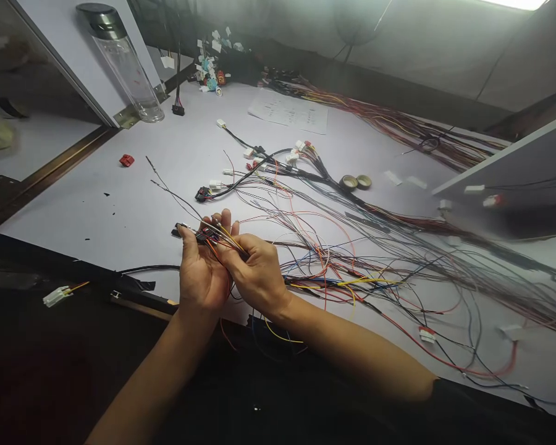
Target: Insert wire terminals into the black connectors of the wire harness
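Two hands touching: my left hand (202, 275) grips the black connector (198, 235) at the fingertips; my right hand (256, 272) pinches its wires (229, 238) just beside. Connector axis lies left-right, wires trailing rightward.

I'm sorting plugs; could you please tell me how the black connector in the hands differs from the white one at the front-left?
The black connector is held in the left hand; the white connector lies on the front ledge. The black connector trails many wires; the white connector shows one yellow lead. Both are small plugs.
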`<state>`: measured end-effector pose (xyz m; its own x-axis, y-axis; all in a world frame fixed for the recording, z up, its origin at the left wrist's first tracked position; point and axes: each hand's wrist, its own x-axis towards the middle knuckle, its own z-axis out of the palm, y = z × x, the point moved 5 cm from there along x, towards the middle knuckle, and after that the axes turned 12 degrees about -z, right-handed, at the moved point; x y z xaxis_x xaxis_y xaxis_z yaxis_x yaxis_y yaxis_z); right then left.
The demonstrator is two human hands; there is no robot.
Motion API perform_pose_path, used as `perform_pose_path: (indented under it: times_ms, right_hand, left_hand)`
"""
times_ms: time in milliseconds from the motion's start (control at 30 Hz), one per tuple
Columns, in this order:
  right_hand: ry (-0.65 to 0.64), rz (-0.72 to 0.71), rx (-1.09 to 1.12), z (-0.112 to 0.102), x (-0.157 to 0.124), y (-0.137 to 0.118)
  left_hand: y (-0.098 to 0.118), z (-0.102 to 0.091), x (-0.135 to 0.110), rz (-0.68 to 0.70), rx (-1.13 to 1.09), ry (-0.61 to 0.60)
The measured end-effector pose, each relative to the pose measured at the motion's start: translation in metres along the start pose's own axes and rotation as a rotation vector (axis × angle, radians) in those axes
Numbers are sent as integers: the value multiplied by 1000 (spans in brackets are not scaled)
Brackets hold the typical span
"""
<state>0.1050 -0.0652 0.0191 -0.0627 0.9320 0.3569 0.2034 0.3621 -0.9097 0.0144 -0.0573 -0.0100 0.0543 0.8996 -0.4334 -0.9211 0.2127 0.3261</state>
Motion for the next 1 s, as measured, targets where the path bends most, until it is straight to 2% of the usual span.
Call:
perform_pose_path:
  times_ms: [367, 500, 733, 867, 1000]
  right_hand:
    - [17, 125, 31, 7, -3, 9]
    - [8, 133, 54, 9, -4, 11]
    - [-109, -30, -94, -2, 1, 4]
    - [-86, -104, -149, -1, 0, 4]
    - [1, -173, -158, 2, -4, 3]
  left_hand:
    - [-7, -4, -2, 7, 99, -33]
    - [-10, -9, -2, 7, 99, -9]
    - [-7, -9, -1, 44, 87, -27]
    - [-8, -7, -2, 64, 105, -33]
    - [-11, -8, -4, 69, 76, -15]
